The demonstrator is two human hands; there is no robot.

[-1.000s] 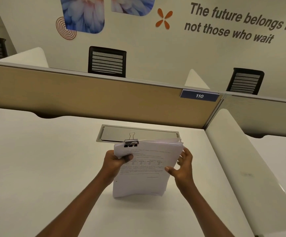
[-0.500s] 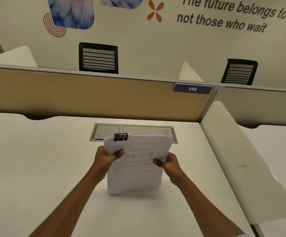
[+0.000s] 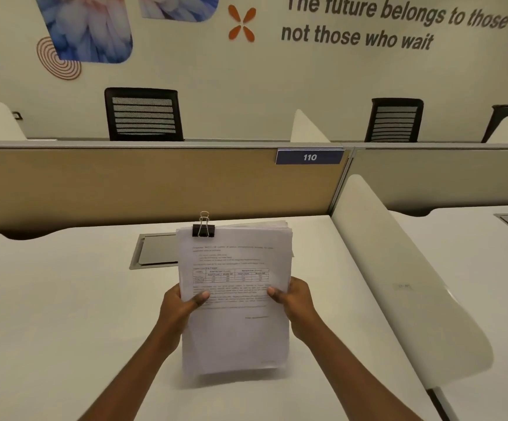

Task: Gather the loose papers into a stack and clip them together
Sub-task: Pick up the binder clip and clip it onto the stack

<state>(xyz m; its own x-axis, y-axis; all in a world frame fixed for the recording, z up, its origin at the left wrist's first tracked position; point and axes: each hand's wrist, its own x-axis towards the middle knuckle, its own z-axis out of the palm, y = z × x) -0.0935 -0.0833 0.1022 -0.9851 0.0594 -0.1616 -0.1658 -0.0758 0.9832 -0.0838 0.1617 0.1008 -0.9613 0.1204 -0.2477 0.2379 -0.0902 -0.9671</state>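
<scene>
A stack of white printed papers (image 3: 234, 329) is held upright above the white desk (image 3: 49, 329), its printed face toward me. A black binder clip (image 3: 203, 230) with silver handles grips the stack's top left corner. My left hand (image 3: 179, 305) holds the stack's left edge, thumb on the front sheet. My right hand (image 3: 295, 299) holds the right edge the same way. The sheets fan slightly at the top right corner.
A grey cable tray lid (image 3: 155, 253) is set into the desk behind the papers. A tan partition (image 3: 125, 183) with a "110" label (image 3: 309, 157) runs across the back. A white curved side divider (image 3: 398, 284) stands on the right. Black chairs (image 3: 143, 115) stand beyond.
Both hands slid down from the stack's top to its middle edges. The right hand went from loosely touching to gripping. The stack now stands straighter and more squared.
</scene>
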